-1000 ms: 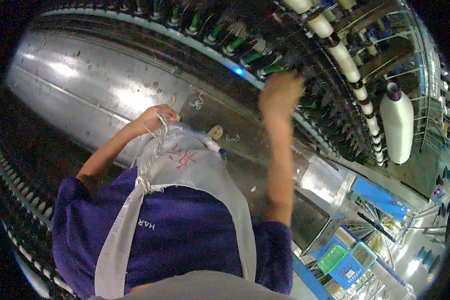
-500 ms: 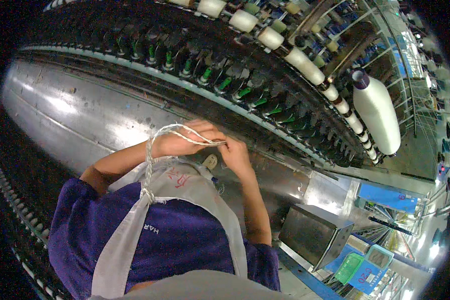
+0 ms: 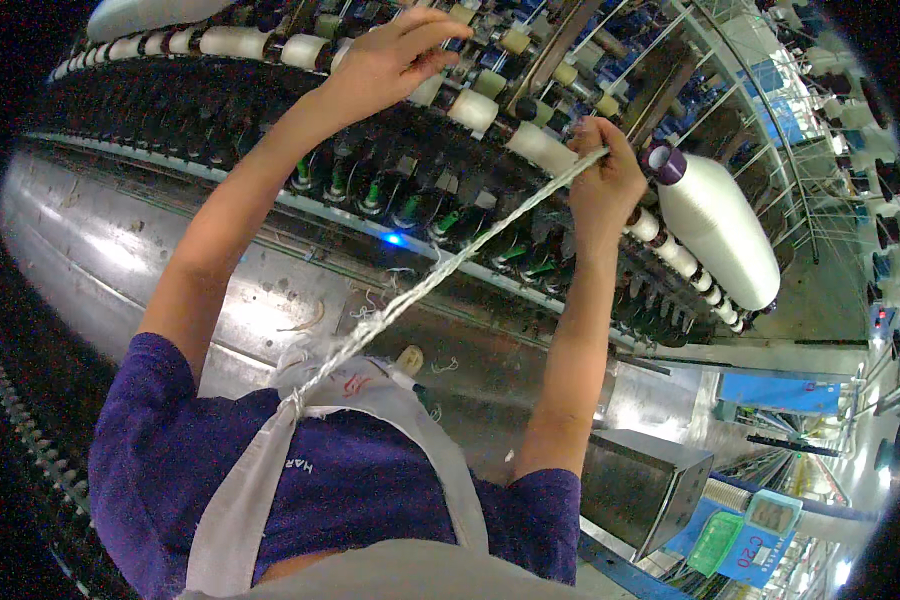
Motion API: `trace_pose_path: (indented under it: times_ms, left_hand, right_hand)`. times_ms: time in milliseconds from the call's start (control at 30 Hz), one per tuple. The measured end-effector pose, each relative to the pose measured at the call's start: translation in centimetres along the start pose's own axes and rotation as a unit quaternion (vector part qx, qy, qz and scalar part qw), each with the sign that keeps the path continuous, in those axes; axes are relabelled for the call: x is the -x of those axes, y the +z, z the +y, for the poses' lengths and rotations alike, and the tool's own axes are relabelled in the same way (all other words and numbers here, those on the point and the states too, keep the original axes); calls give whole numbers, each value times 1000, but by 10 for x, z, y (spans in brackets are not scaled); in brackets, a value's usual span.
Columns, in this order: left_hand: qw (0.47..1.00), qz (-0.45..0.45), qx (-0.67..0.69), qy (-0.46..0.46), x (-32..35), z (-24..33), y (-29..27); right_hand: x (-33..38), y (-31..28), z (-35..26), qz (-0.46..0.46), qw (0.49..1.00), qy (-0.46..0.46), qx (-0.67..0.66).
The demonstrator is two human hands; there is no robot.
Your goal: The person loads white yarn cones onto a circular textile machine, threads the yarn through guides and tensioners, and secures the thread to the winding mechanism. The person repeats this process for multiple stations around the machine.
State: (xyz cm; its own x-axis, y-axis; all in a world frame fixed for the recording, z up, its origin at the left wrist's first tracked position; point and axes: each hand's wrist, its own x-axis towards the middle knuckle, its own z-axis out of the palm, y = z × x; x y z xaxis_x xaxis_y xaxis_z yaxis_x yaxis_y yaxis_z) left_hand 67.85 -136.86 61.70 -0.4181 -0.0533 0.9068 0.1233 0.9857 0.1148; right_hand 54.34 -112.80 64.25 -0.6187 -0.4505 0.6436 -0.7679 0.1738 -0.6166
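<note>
My right hand (image 3: 607, 185) is closed on the end of a braided white cord (image 3: 450, 265). The cord runs straight from there down to a knot on the strap of my pale apron (image 3: 238, 500). Over the row of white rollers (image 3: 473, 110), my left hand (image 3: 385, 65) reaches out with thumb and forefinger apart, and nothing shows between them. Just right of my right hand lies a large white yarn package (image 3: 720, 230) with a purple tube end.
Below the rollers runs a row of green-marked spindles (image 3: 407, 208) along a pale rail, with a blue light (image 3: 394, 239) on it. A metal box (image 3: 640, 490) stands at lower right, beside a blue panel with a green tray (image 3: 713, 540). Thread scraps (image 3: 370, 308) lie on the floor.
Both hands have moved apart and up from the apron to the machine's rollers. The cord, looped before, is now stretched out to my right hand. A blue light shows on the rail.
</note>
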Motion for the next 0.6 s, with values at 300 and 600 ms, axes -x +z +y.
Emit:
trace_pose_path:
  times_ms: [300, 600]
  left_hand:
    - [995, 33, -92, 31, 1, -12, 22]
    - [991, 73, -102, 46, -2, -10, 24]
  right_hand:
    - [-10, 17, 29, 25, 993, -73, 86]
    - [-14, 20, 36, 24, 993, -75, 91]
